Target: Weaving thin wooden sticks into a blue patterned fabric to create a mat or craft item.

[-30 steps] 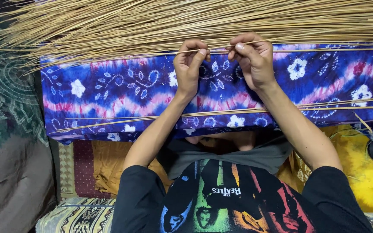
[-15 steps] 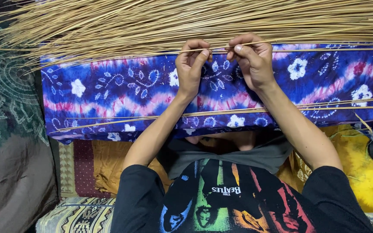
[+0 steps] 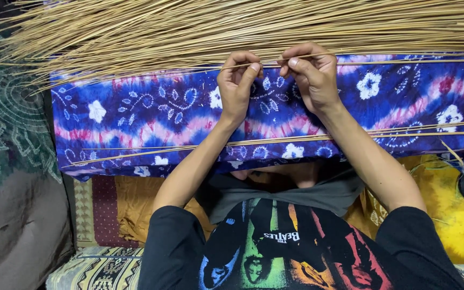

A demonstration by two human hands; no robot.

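Nothing has really moved since the earlier frames: both hands stay at the same place, at 12 o'clock of the view, pinching one thin straw stick (image 3: 267,63) between them. On the left hand (image 3: 236,86) the fingers (image 3: 253,69) are bent and closed on the stick, thumb against the fingertips. On the right hand (image 3: 311,75) the fingers are closed on the same stick, just beside the left hand. This stick lies level, touching the lower edge of the big pile of straw sticks (image 3: 189,27) that fills the top of the view. Under the hands is a blue and purple patterned cloth (image 3: 146,118). A few loose sticks (image 3: 296,139) lie across this cloth, toward 6 o'clock from the hands. At 3 o'clock there is a yellow cloth (image 3: 457,225).
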